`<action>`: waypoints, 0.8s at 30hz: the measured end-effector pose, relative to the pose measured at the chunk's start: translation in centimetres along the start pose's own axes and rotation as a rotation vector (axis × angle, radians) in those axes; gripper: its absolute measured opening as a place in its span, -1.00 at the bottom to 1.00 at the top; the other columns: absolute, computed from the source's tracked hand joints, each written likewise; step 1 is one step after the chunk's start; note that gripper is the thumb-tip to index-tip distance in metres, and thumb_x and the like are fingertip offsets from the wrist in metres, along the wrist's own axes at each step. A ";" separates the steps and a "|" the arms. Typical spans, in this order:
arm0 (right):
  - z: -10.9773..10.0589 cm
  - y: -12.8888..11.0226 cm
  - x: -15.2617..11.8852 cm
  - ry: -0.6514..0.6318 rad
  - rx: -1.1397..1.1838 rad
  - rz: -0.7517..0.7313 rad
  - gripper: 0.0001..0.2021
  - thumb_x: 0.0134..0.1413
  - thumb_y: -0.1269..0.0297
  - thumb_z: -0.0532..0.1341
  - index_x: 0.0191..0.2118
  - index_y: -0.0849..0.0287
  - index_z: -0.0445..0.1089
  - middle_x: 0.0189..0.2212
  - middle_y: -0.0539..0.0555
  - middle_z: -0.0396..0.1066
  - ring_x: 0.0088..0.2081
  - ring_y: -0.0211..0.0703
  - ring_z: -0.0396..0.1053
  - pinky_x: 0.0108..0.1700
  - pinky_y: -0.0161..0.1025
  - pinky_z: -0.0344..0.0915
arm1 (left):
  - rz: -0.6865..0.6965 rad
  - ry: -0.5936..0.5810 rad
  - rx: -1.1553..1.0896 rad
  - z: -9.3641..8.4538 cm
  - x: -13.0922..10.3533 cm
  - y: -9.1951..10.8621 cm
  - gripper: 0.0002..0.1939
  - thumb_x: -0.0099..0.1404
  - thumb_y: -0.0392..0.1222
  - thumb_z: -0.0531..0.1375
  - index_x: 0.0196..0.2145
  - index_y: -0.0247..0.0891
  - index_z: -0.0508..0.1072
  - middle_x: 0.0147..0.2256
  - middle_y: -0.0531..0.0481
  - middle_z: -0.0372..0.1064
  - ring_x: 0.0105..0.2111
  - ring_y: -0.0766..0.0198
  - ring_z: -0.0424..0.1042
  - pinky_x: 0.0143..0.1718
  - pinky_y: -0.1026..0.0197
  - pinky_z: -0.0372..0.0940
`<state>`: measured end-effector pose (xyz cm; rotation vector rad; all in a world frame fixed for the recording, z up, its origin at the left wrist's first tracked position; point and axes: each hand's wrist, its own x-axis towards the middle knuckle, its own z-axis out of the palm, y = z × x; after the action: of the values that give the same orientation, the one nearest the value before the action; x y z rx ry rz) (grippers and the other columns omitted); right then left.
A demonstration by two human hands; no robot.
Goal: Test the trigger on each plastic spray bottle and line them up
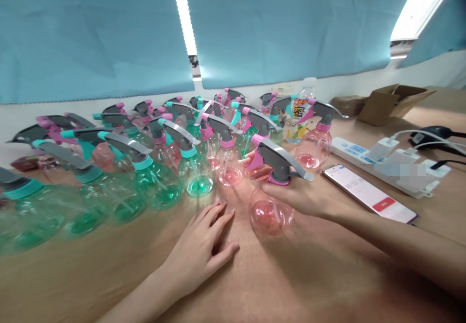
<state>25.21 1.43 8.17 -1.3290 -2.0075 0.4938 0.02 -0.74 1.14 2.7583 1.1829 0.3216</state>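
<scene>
Pink spray bottle (269, 216), probably light and slippery, best held near the neck, where the right hand (291, 195) grips; left hand (202, 238) open, resting

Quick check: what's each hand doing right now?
Left hand: open, resting on the table, holding nothing.
Right hand: closed around a pink spray bottle, just below its collar.

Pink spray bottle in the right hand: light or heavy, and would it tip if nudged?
The pink spray bottle is probably light, its see-through body looking hollow. The trigger head juts out sideways, so a high push might tip it. The smooth, rounded sides could feel slippery.
</scene>
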 end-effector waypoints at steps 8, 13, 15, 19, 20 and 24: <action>0.2 1.8 -0.7 0.070 -0.162 0.063 -0.87 -0.01 0.14 0.20 -0.37 0.04 0.31 -0.56 -0.07 0.21 -0.55 -0.23 0.13 -0.53 -0.25 0.04 | 0.004 0.001 0.000 -0.1 0.1 0.1 -0.50 0.37 -0.02 0.11 0.19 -0.28 0.27 0.22 -0.24 0.15 0.21 -0.16 0.11 0.12 -0.23 0.16; -0.1 0.3 -0.4 0.065 -0.152 0.087 -0.88 -0.06 0.20 0.18 -0.47 0.09 0.24 -0.63 -0.09 0.12 -0.59 -0.28 0.06 -0.59 -0.29 -0.02 | 0.010 0.010 -0.005 -0.1 0.0 0.1 -0.51 0.36 -0.03 0.12 0.18 -0.28 0.28 0.21 -0.24 0.16 0.20 -0.15 0.12 0.11 -0.22 0.17; -0.3 -0.3 -0.2 0.077 -0.132 0.071 -0.86 -0.09 0.23 0.17 -0.51 0.11 0.19 -0.64 -0.10 0.10 -0.60 -0.30 0.03 -0.59 -0.30 -0.02 | 0.015 0.017 -0.010 -0.1 0.0 0.1 -0.51 0.36 -0.04 0.12 0.18 -0.27 0.28 0.21 -0.23 0.16 0.20 -0.14 0.12 0.12 -0.21 0.17; -0.5 -1.3 0.2 0.047 -0.005 0.087 -0.96 -0.13 0.34 0.16 -0.47 0.11 0.25 -0.58 -0.07 0.25 -0.51 -0.23 0.22 -0.46 -0.24 0.17 | 0.012 0.020 -0.009 -0.1 -0.1 0.1 -0.52 0.36 -0.03 0.11 0.18 -0.26 0.28 0.22 -0.23 0.15 0.21 -0.14 0.11 0.13 -0.21 0.16; -0.5 -1.4 0.3 0.028 0.041 0.090 -0.96 -0.13 0.37 0.16 -0.45 0.11 0.27 -0.53 -0.05 0.32 -0.44 -0.18 0.30 -0.38 -0.20 0.24 | 0.009 0.015 -0.007 -0.2 -0.1 0.1 -0.52 0.37 -0.03 0.11 0.18 -0.26 0.27 0.22 -0.23 0.15 0.21 -0.14 0.11 0.13 -0.21 0.16; -0.3 -1.1 0.4 0.004 0.099 0.074 -0.97 -0.03 0.33 0.19 -0.39 0.07 0.34 -0.45 -0.02 0.41 -0.27 -0.08 0.41 -0.22 -0.14 0.33 | 0.004 -0.001 -0.003 -0.1 -0.1 0.1 -0.51 0.38 -0.02 0.10 0.18 -0.26 0.26 0.22 -0.23 0.14 0.21 -0.12 0.10 0.12 -0.21 0.16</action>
<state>24.62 1.31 9.16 -1.3457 -1.9106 0.6160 0.00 -0.88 1.28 2.7582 1.1766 0.3213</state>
